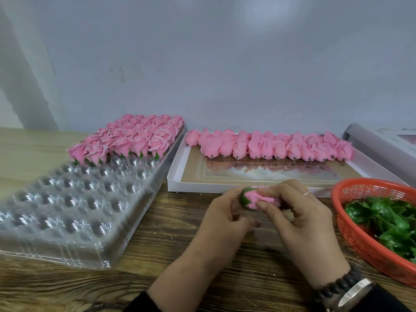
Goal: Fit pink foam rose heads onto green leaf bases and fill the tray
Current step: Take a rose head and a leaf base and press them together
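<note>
Both hands meet over the wooden table, in front of the white box. My right hand [299, 212] pinches a pink foam rose head [258, 199] lying on its side. My left hand [225, 219] grips the green leaf base [245, 197] that caps the rose's left end. A clear plastic tray [67, 212] with rows of round cups lies to the left; finished roses [128, 138] fill its far rows and the near cups hold nothing. Bare pink rose heads [270, 145] line the far side of a shallow white box [177, 176].
A red mesh basket [351, 235] with several green leaf bases [387, 221] sits at the right, close to my right wrist. Another white box lid [382, 140] lies at the far right. A grey wall stands behind the table.
</note>
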`<act>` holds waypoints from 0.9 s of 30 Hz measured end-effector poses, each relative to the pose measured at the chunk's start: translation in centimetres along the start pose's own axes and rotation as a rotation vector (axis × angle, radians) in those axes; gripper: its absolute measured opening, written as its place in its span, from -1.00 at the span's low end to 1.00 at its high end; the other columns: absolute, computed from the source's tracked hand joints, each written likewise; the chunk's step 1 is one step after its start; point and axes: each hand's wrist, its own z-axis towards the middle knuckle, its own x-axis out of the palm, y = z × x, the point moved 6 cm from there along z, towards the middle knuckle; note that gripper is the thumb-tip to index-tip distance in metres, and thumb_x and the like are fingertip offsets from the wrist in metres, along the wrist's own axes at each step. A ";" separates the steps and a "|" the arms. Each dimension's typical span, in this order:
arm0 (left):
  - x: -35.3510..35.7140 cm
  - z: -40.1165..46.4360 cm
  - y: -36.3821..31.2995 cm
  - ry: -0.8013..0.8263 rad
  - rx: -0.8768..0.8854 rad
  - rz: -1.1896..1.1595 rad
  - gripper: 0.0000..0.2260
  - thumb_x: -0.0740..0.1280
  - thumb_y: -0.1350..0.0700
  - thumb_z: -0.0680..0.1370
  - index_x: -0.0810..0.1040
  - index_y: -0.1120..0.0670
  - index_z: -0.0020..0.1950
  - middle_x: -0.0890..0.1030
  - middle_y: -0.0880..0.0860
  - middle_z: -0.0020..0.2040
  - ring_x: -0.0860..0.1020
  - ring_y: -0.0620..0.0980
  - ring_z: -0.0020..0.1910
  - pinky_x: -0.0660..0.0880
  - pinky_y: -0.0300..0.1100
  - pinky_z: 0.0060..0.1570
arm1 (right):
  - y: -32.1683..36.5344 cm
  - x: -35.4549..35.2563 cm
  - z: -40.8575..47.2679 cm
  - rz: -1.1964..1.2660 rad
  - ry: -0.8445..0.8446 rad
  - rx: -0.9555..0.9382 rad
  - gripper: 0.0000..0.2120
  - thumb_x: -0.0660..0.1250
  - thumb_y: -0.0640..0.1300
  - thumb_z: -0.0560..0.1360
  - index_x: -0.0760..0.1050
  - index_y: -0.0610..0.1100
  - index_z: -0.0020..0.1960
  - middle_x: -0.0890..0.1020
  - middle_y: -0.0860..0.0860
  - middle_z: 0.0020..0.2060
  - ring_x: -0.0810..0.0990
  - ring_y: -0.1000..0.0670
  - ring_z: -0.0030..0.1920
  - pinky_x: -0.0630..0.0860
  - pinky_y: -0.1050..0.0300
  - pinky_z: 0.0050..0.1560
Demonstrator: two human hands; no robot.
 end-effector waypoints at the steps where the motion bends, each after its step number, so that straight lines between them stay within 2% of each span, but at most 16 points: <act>1: -0.3 0.1 0.0 -0.031 0.024 0.089 -0.64 0.27 0.32 0.40 0.54 -0.03 0.11 0.66 0.05 -0.06 0.61 0.04 -0.04 0.55 0.01 0.03 | 0.1 0.0 0.0 0.009 0.001 -0.010 -0.82 0.46 -0.31 0.36 0.61 -0.07 -0.11 0.55 0.11 -0.22 0.53 0.24 -0.14 0.37 0.51 -0.12; 3: -1.0 0.1 0.0 -0.121 0.066 0.305 -0.67 0.32 0.28 0.42 0.52 -0.12 0.04 0.60 -0.05 -0.18 0.54 -0.17 -0.23 0.52 -0.18 -0.11 | 0.6 0.0 -0.1 0.027 0.009 -0.041 -0.85 0.45 -0.25 0.39 0.60 -0.03 -0.10 0.55 0.13 -0.22 0.53 0.24 -0.13 0.37 0.52 -0.11; 5: -1.3 -0.1 -0.3 -0.197 0.074 0.482 -0.74 0.37 0.16 0.40 0.45 -0.21 -0.13 0.53 -0.08 -0.21 0.46 -0.23 -0.31 0.38 -0.41 -0.27 | 1.0 0.2 -0.3 0.046 0.036 -0.067 -0.85 0.40 -0.19 0.39 0.58 0.02 -0.09 0.55 0.14 -0.20 0.54 0.22 -0.12 0.41 0.47 -0.10; 8: -1.3 -0.1 0.0 -0.224 0.053 0.544 -0.78 0.38 0.11 0.37 0.34 -0.11 -0.29 0.50 -0.05 -0.28 0.42 -0.20 -0.32 0.35 -0.39 -0.35 | 1.5 0.8 -0.4 0.082 0.119 -0.105 -0.87 0.36 -0.20 0.41 0.58 0.00 -0.10 0.55 0.12 -0.19 0.56 0.17 -0.12 0.45 0.36 -0.10; 11: -0.7 -0.2 0.3 -0.177 -0.005 0.431 -0.77 0.36 0.19 0.39 0.35 -0.05 -0.34 0.47 -0.06 -0.37 0.39 -0.21 -0.41 0.34 -0.33 -0.40 | 2.0 1.2 -0.6 0.065 0.188 -0.136 -0.90 0.33 -0.23 0.42 0.56 -0.07 -0.12 0.52 0.10 -0.18 0.55 0.15 -0.13 0.46 0.32 -0.11; 14: -0.1 -0.4 0.1 -0.129 -0.038 0.304 -0.84 0.33 0.25 0.41 0.45 0.01 -0.27 0.54 -0.03 -0.31 0.45 -0.20 -0.35 0.44 -0.26 -0.32 | 2.4 1.4 -0.7 0.045 0.241 -0.153 -0.90 0.29 -0.23 0.44 0.49 -0.04 -0.18 0.47 0.13 -0.20 0.51 0.09 -0.19 0.45 0.24 -0.20; 17: 0.5 -0.6 -0.6 -0.123 -0.022 0.127 -0.79 0.28 0.32 0.43 0.48 -0.01 -0.17 0.54 -0.13 -0.35 0.48 -0.30 -0.37 0.41 -0.44 -0.34 | 3.0 1.7 -0.7 0.005 0.272 -0.189 -0.93 0.20 -0.15 0.45 0.44 -0.08 -0.18 0.43 0.14 -0.21 0.47 0.09 -0.25 0.42 0.28 -0.28; 19: 0.6 -0.6 -0.9 -0.145 0.017 0.191 -0.64 0.21 0.41 0.48 0.43 -0.06 0.02 0.50 -0.21 -0.32 0.48 -0.42 -0.33 0.38 -0.53 -0.31 | 3.3 1.8 -0.7 -0.057 0.283 -0.223 -0.88 0.16 -0.13 0.43 0.45 -0.12 -0.18 0.43 0.13 -0.20 0.45 0.12 -0.26 0.36 0.37 -0.31; 20: 0.6 -0.7 -1.1 -0.142 0.046 0.255 -0.62 0.20 0.43 0.49 0.41 -0.07 0.04 0.48 -0.23 -0.30 0.47 -0.45 -0.32 0.37 -0.55 -0.29 | 3.4 1.8 -0.7 -0.085 0.287 -0.235 -0.87 0.15 -0.13 0.42 0.45 -0.13 -0.18 0.44 0.12 -0.21 0.43 0.13 -0.28 0.34 0.40 -0.31; 22: 0.7 -0.7 -1.1 -0.082 0.031 0.232 -0.66 0.22 0.40 0.49 0.49 -0.06 -0.20 0.51 -0.18 -0.38 0.49 -0.35 -0.36 0.37 -0.50 -0.33 | 3.6 1.7 -0.7 -0.109 0.286 -0.257 -0.87 0.14 -0.15 0.42 0.46 -0.12 -0.15 0.45 0.09 -0.22 0.41 0.15 -0.27 0.31 0.41 -0.28; 24: 0.6 -0.6 -1.0 -0.051 -0.011 0.203 -0.61 0.25 0.34 0.50 0.48 -0.06 -0.43 0.52 -0.14 -0.49 0.47 -0.29 -0.43 0.36 -0.45 -0.40 | 3.8 1.4 -0.7 -0.078 0.235 -0.271 -0.85 0.16 -0.13 0.44 0.45 -0.08 -0.03 0.48 0.12 -0.16 0.44 0.18 -0.21 0.34 0.41 -0.20; 26: 0.4 -0.5 -1.1 -0.074 -0.046 0.063 -0.69 0.31 0.26 0.51 0.51 0.04 -0.43 0.53 -0.08 -0.50 0.48 -0.24 -0.46 0.40 -0.38 -0.41 | 3.8 0.8 -0.6 0.016 0.122 -0.265 -0.75 0.18 -0.11 0.47 0.38 -0.04 0.15 0.46 0.12 -0.02 0.47 0.19 -0.12 0.39 0.40 -0.10; 27: 0.2 -0.5 -1.2 -0.100 -0.044 -0.048 -0.76 0.34 0.21 0.50 0.55 0.11 -0.39 0.54 -0.03 -0.48 0.49 -0.15 -0.45 0.43 -0.30 -0.40 | 3.7 0.5 -0.6 0.053 0.068 -0.258 -0.71 0.19 -0.11 0.49 0.35 -0.05 0.20 0.44 0.11 0.04 0.48 0.17 -0.10 0.41 0.39 -0.06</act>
